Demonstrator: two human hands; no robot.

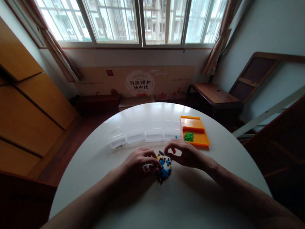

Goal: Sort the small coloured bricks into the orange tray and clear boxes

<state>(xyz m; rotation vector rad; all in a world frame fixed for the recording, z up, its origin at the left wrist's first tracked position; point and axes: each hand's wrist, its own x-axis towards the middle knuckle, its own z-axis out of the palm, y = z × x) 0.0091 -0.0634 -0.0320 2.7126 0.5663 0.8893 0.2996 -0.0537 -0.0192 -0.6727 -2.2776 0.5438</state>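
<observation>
A pile of small toy bricks (165, 171), mostly blue with dark brown and a few yellow ones, lies on the white round table. My left hand (141, 160) rests at the pile's left side, its fingers curled and the thumb close to the index finger among the bricks. At the upper right of the pile, my right hand (185, 153) has its thumb and index finger closed in a pinch. Whatever either hand grips is too small to make out. Behind my right hand, an orange tray (205, 140) bears a heap of green bricks (188, 136).
A row of clear plastic boxes (135, 136) runs along the table (187, 210) beyond the pile. One blue brick (176, 136) shows near the row's right end. A wooden chair (215, 93) stands past the table, and a wooden cabinet (18, 124) is on the left.
</observation>
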